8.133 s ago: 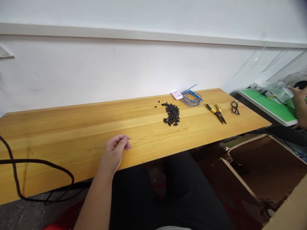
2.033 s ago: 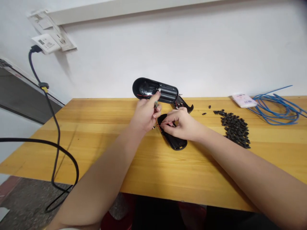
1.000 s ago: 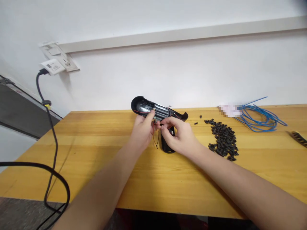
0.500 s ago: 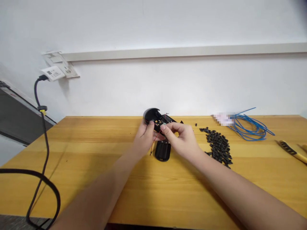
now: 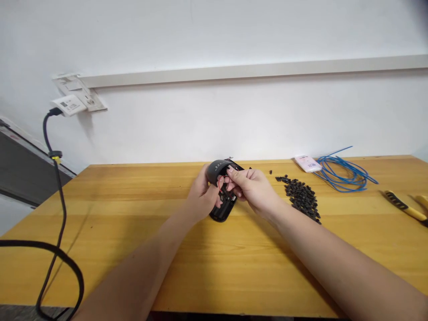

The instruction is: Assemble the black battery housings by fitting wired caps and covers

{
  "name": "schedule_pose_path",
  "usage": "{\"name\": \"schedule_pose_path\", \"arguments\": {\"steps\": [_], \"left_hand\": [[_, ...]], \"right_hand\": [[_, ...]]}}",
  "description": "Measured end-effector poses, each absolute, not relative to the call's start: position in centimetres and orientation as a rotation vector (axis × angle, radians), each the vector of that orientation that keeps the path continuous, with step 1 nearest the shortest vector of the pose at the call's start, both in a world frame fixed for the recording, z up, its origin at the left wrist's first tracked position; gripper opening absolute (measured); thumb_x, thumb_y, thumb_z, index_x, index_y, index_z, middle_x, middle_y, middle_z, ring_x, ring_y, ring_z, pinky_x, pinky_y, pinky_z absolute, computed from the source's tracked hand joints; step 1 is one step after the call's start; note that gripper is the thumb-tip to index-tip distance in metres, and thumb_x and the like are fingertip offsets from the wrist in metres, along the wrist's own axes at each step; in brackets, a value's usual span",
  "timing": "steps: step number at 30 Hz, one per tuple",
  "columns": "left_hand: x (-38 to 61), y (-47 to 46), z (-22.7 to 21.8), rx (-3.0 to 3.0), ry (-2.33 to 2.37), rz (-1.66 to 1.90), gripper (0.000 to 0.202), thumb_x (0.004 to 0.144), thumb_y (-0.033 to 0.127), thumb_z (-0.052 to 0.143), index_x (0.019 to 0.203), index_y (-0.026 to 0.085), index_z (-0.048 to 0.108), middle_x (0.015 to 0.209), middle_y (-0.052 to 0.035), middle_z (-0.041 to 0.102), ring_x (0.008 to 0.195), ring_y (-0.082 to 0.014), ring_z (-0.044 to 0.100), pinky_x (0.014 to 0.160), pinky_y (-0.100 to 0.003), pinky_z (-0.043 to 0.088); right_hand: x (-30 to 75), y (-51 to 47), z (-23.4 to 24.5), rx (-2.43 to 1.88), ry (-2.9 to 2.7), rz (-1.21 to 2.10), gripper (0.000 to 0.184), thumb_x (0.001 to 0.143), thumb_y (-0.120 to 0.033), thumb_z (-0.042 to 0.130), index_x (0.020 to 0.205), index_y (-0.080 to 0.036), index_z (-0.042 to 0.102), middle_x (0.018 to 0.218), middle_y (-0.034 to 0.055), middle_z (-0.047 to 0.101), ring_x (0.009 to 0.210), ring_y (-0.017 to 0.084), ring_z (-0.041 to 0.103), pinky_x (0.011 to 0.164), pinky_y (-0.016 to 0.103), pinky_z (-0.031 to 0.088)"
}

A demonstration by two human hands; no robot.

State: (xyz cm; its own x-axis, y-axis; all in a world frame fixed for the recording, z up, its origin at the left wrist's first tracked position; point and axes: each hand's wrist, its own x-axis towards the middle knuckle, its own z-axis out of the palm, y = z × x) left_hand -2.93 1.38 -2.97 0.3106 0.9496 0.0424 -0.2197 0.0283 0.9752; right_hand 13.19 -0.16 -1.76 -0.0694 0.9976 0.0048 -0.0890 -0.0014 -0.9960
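Observation:
In the head view, a dark, rounded plastic casing (image 5: 218, 166) is tilted up between my hands, its smooth outer side with a row of small marks facing me. My left hand (image 5: 202, 194) is closed around its left side. My right hand (image 5: 252, 185) has its thumb and fingers pinched at the casing's right edge. A thin red wire (image 5: 220, 183) loops between the hands. Beneath them an open black housing (image 5: 221, 214) lies on the table, with small parts inside. My fingers hide part of both pieces.
A pile of small black pieces (image 5: 302, 198) lies right of my hands on the wooden table (image 5: 133, 249). Beyond it are a white packet (image 5: 306, 163), a coil of blue wire (image 5: 347, 174) and a yellow-and-black handled tool (image 5: 404, 207). A black cable (image 5: 62, 200) hangs at left.
The casing has turned over from its hollow inner side to its outer side and come down closer to the housing below. Both hands have turned with it.

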Motion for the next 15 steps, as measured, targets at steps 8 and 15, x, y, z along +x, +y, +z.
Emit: {"name": "schedule_pose_path", "arguments": {"steps": [8, 15], "left_hand": [[-2.8, 1.2, -2.8, 1.414, 0.896, 1.046, 0.059, 0.084, 0.067, 0.074, 0.120, 0.022, 0.062, 0.061, 0.0031, 0.065, 0.034, -0.0099, 0.050, 0.032, -0.021, 0.038], [-2.7, 1.2, -2.5, 1.288, 0.976, 0.999, 0.048, 0.088, 0.067, 0.070, 0.097, 0.021, 0.062, 0.040, 0.0058, 0.051, 0.031, -0.0126, 0.049, 0.034, -0.021, 0.039]], "right_hand": [[13.9, -0.6, -2.1, -1.351, -1.455, 0.901, 0.071, 0.079, -0.078, 0.070, 0.048, -0.017, 0.050, 0.045, -0.0009, 0.043, 0.045, 0.007, 0.033, 0.046, 0.025, 0.021], [14.8, -0.3, -2.1, -1.137, -1.713, 0.314, 0.025, 0.090, -0.041, 0.075, 0.094, -0.017, 0.067, 0.084, 0.0029, 0.068, 0.078, 0.015, 0.060, 0.074, 0.028, 0.047]]}}
